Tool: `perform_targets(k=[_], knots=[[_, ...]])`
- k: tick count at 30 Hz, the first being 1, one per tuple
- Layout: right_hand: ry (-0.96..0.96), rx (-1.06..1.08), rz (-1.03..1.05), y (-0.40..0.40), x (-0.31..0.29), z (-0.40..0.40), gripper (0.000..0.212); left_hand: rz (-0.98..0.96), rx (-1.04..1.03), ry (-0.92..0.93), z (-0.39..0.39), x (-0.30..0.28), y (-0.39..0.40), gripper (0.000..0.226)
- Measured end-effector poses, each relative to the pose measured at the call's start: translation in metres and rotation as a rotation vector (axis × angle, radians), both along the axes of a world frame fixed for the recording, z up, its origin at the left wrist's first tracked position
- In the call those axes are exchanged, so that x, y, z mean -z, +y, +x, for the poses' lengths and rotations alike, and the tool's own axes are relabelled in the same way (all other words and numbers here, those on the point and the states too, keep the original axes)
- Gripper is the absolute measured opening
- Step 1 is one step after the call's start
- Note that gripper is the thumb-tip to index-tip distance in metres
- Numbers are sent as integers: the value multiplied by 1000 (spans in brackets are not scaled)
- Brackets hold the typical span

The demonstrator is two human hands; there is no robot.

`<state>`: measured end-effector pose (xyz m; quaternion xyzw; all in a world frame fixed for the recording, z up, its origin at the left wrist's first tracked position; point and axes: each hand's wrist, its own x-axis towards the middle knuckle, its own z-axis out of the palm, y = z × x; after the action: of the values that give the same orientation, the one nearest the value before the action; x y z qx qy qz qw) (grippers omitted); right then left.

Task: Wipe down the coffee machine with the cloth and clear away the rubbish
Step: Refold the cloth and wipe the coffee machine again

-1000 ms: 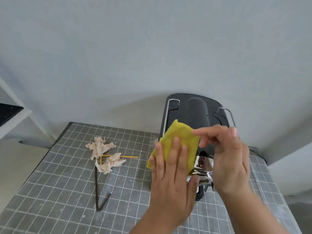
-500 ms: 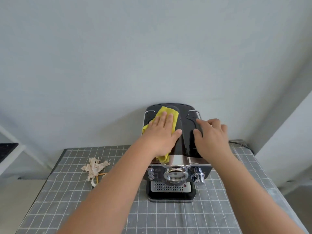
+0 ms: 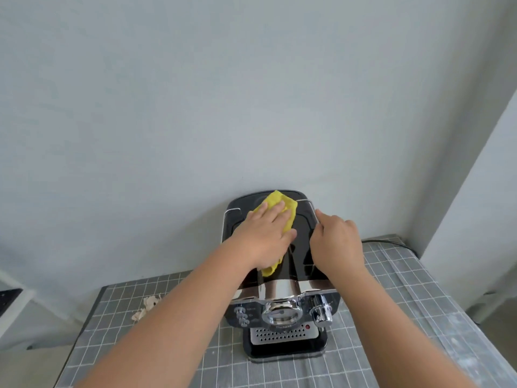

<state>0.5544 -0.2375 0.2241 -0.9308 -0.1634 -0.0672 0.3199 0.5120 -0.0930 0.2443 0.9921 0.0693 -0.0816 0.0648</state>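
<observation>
A black and chrome coffee machine (image 3: 282, 312) stands on the gridded table, facing me. My left hand (image 3: 263, 236) lies flat on a yellow cloth (image 3: 279, 204) and presses it onto the machine's black top, toward the back. My right hand (image 3: 335, 242) rests on the right side of the top, fingers bent over the chrome rail there, holding nothing loose. Crumpled beige paper rubbish (image 3: 145, 306) lies on the table left of the machine, partly hidden by my left forearm.
The grey gridded table (image 3: 391, 303) ends at a pale wall behind the machine. A black cable (image 3: 391, 242) runs off at the back right. A white shelf (image 3: 11, 301) stands at the far left. A white wall corner rises on the right.
My left hand has pushed the cloth further back along the machine's top. The right hand stays on the right side of the top. The view has pulled back and tilted.
</observation>
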Motion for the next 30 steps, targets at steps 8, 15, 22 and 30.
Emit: perform_targets(k=[8,15,22,30], knots=[[35,32,62,0,7,3,38,18,-131,48,57,-7,17,58],[38,11,61,0,8,3,45,108,-493,-24,41,-8,13,62],[42,1,80,0,9,4,46,-76,-166,-121,48,-3,10,52],[36,1,100,1,11,4,45,8,9,6,31,-6,-2,57]])
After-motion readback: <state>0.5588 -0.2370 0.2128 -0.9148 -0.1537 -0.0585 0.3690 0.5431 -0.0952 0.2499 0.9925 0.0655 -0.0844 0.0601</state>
